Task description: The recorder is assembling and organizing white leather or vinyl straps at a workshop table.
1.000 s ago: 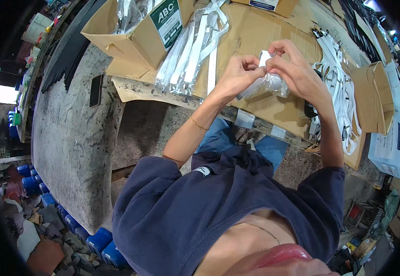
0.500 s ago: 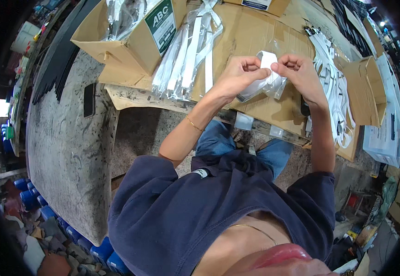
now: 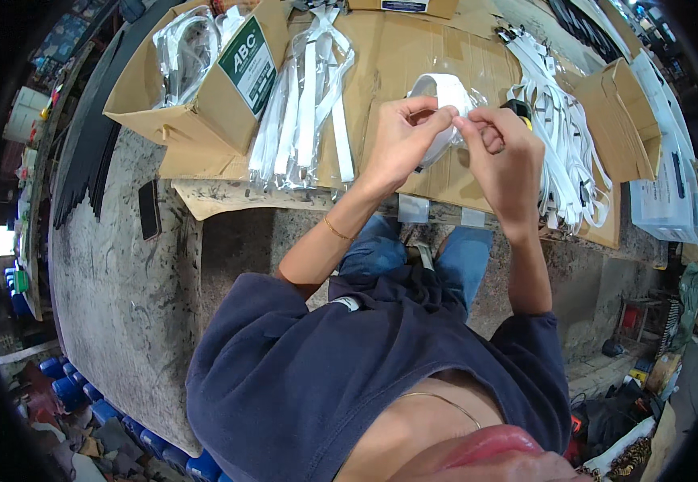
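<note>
Over the cardboard-covered bench, my left hand [image 3: 411, 138] pinches a coiled white strap [image 3: 448, 90] between thumb and fingers. Clear plastic film [image 3: 445, 151] hangs around the coil. Close by on the right, my right hand [image 3: 503, 153] is also closed, its thumb and fingertip meeting the left fingertips at the coil's near edge. The exact grip point is hidden by the fingers. To the left lie several flat white straps in clear bags [image 3: 307, 112]. On the right is a pile of loose white straps [image 3: 558, 136], with dark parts at their far ends.
An open cardboard box [image 3: 156, 124] with bagged white straps stands at the left. Below it a black phone [image 3: 149, 210] lies on the grey tabletop [image 3: 116, 297]. An open carton [image 3: 618, 120] and a clear plastic bin [image 3: 666, 209] stand right. A black-and-yellow object [image 3: 519, 111] sits behind my right hand.
My view has shifted, so the bench items sit differently in the picture. The white coil is tilted more upright, and my right hand has turned, with its fingers curled closer to the left fingertips.
</note>
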A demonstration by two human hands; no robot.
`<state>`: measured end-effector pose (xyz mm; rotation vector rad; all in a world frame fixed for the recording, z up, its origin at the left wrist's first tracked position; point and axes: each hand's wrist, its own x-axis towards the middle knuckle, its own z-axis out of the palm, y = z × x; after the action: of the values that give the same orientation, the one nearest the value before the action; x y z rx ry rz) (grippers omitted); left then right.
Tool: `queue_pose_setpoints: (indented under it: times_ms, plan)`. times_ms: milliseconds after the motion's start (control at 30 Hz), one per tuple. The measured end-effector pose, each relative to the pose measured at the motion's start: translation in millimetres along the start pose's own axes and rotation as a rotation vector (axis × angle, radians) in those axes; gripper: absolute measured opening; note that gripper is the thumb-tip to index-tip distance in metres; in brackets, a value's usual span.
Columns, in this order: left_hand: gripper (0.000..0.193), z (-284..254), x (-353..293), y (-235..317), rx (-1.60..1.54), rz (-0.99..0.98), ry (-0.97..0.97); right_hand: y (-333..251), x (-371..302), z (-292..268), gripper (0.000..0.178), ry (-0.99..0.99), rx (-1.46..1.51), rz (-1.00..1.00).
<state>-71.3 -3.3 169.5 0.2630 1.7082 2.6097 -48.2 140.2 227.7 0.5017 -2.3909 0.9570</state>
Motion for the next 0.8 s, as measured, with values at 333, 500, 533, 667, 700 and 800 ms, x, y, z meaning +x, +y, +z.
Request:
queue_pose_setpoints:
  times_ms: [333,500,533,667,700,800]
  plan:
    - [0.018,9.4,-17.1,-6.5,0.042,0.011,0.096,22.5,-13.5,2.9,0.011,-0.127,0.316,0.168]
    - [0.021,18.9,-20.6,-7.2,0.046,-0.012,0.144,19.9,-20.7,1.9,0.010,-0.085,0.337,0.122]
    - [0.021,21.0,-20.5,-9.1,0.075,0.012,0.156,17.2,-21.2,-1.0,0.010,-0.092,0.372,0.166]
    - [0.021,38.6,-22.8,-6.7,0.199,-0.017,0.162,31.6,-21.7,-17.3,0.017,-0.063,0.049,-0.179]
    - [0.021,42.2,-22.9,-7.0,0.201,-0.015,0.157,33.5,-21.6,-20.8,0.017,-0.057,0.047,-0.178]
    - [0.025,52.3,-20.0,-8.9,0.246,-0.007,0.105,40.0,-18.6,-27.9,0.016,-0.035,-0.003,-0.182]
